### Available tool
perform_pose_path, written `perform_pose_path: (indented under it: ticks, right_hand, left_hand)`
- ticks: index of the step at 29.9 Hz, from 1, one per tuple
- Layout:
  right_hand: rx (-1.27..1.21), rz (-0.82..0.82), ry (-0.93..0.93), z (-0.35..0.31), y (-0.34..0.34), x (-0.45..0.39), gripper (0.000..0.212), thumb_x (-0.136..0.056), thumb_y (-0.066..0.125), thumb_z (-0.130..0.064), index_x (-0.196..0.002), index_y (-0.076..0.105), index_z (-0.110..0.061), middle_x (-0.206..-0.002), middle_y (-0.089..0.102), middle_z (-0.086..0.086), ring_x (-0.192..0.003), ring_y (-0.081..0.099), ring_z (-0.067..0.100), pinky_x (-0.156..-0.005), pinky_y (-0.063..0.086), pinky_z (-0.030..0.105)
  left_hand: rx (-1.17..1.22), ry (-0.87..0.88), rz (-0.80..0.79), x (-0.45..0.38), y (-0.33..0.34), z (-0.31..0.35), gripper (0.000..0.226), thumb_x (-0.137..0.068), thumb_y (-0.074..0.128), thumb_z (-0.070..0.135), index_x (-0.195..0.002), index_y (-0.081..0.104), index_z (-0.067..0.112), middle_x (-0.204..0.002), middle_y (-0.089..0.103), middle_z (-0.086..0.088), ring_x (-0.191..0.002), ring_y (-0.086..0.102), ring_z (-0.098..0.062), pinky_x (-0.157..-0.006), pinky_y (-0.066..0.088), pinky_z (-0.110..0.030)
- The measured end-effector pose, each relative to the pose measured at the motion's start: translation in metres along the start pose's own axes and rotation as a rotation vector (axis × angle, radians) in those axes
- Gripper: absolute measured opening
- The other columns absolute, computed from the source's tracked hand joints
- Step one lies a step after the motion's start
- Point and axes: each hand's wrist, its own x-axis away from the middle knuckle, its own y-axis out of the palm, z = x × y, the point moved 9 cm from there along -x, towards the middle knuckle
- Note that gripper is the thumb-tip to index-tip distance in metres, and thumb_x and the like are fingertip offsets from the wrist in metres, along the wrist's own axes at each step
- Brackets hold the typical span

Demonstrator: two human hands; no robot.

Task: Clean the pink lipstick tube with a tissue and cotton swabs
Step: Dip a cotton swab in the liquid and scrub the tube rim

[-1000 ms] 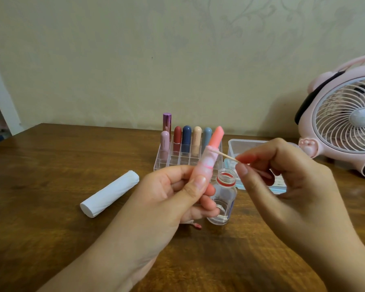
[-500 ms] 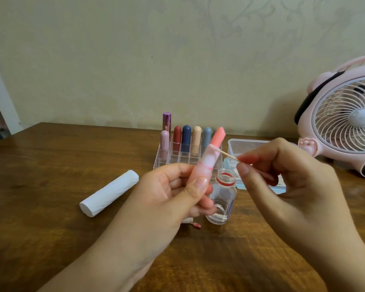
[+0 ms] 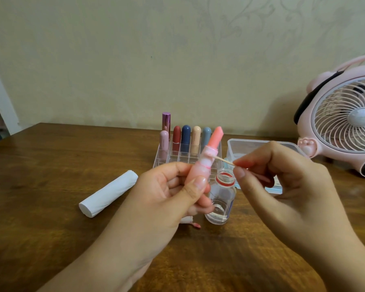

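My left hand [image 3: 167, 199] grips the open pink lipstick tube [image 3: 204, 163] between thumb and fingers, tilted up to the right with the coral stick extended. My right hand [image 3: 282, 186] pinches a wooden cotton swab [image 3: 224, 160] whose tip touches the tube's collar just below the stick. A rolled white tissue [image 3: 109, 193] lies on the table at the left. A used swab [image 3: 193, 224] lies on the table under my left hand, partly hidden.
A small open glass bottle [image 3: 221, 199] with a red neck ring and clear liquid stands just behind my hands. A clear organizer [image 3: 177, 157] holds several lipsticks. A clear plastic box [image 3: 251, 145] sits right of it. A pink fan [image 3: 346, 121] stands at the far right.
The lipstick tube and swab have shifted only slightly; the swab tip stays against the tube's collar. Everything on the table is unmoved.
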Motion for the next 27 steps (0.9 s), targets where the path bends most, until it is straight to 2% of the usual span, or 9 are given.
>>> perform_pose_path:
  ticks: [2, 6, 11, 15, 19, 25, 27]
  right_hand:
    - [-0.007, -0.007, 0.003, 0.0, 0.0, 0.001, 0.009, -0.08, 0.064, -0.013, -0.074, 0.058, -0.017, -0.065, 0.049, -0.003, -0.055, 0.044, 0.008, -0.054, 0.036, 0.012]
    - [-0.073, 0.034, 0.019, 0.003, -0.003, 0.001, 0.006, -0.082, 0.059, -0.022, -0.077, 0.058, -0.02, -0.066, 0.051, 0.001, -0.056, 0.045, 0.012, -0.054, 0.038, 0.017]
    - [-0.086, -0.007, 0.024, 0.003, 0.001, 0.001, 0.007, -0.081, 0.063, -0.019, -0.075, 0.059, -0.017, -0.064, 0.051, 0.002, -0.054, 0.043, 0.009, -0.054, 0.037, 0.013]
    - [-0.122, 0.022, 0.035, 0.005, -0.002, 0.0, 0.006, -0.081, 0.06, -0.021, -0.076, 0.058, -0.02, -0.066, 0.052, 0.004, -0.055, 0.044, 0.012, -0.054, 0.039, 0.019]
    - [-0.078, -0.058, 0.009, 0.001, 0.006, 0.001, 0.01, -0.08, 0.06, -0.021, -0.072, 0.059, -0.015, -0.062, 0.048, 0.001, -0.051, 0.041, 0.007, -0.052, 0.034, 0.01]
    - [-0.103, -0.031, 0.022, 0.002, 0.003, 0.001, 0.009, -0.08, 0.059, -0.022, -0.073, 0.059, -0.016, -0.063, 0.05, 0.002, -0.051, 0.042, 0.008, -0.052, 0.036, 0.011]
    - [-0.081, -0.058, 0.017, 0.001, 0.007, 0.001, 0.011, -0.079, 0.059, -0.022, -0.071, 0.059, -0.015, -0.063, 0.048, 0.003, -0.051, 0.04, 0.008, -0.051, 0.035, 0.011]
  left_hand:
    - [0.0, 0.0, -0.001, 0.0, 0.0, 0.0, 0.026, -0.062, 0.066, 0.028, -0.08, 0.072, 0.01, -0.065, 0.069, 0.0, -0.058, 0.065, -0.011, -0.065, 0.06, -0.03]
    - [-0.001, -0.007, -0.004, 0.0, 0.0, 0.0, 0.026, -0.063, 0.066, 0.027, -0.082, 0.072, 0.011, -0.065, 0.069, 0.0, -0.059, 0.066, -0.011, -0.067, 0.06, -0.031]
    - [0.014, -0.006, -0.016, 0.0, 0.0, -0.001, 0.022, -0.071, 0.07, 0.027, -0.084, 0.072, 0.01, -0.066, 0.069, 0.0, -0.059, 0.066, -0.011, -0.066, 0.059, -0.03]
    - [0.015, -0.01, -0.012, 0.001, 0.001, 0.0, 0.026, -0.064, 0.066, 0.028, -0.082, 0.072, 0.009, -0.066, 0.069, -0.001, -0.058, 0.065, -0.012, -0.065, 0.059, -0.03]
    - [0.03, -0.028, -0.008, 0.001, 0.001, 0.0, 0.028, -0.065, 0.066, 0.027, -0.085, 0.071, 0.009, -0.065, 0.068, 0.0, -0.057, 0.064, -0.011, -0.064, 0.059, -0.03]
    - [0.054, -0.04, -0.005, 0.001, 0.001, 0.0, 0.023, -0.071, 0.07, 0.027, -0.083, 0.071, 0.006, -0.064, 0.067, -0.001, -0.057, 0.064, -0.011, -0.063, 0.058, -0.029]
    - [0.061, -0.052, -0.007, 0.001, 0.001, -0.001, 0.027, -0.067, 0.068, 0.028, -0.083, 0.072, 0.007, -0.064, 0.067, 0.0, -0.057, 0.063, -0.011, -0.063, 0.058, -0.029]
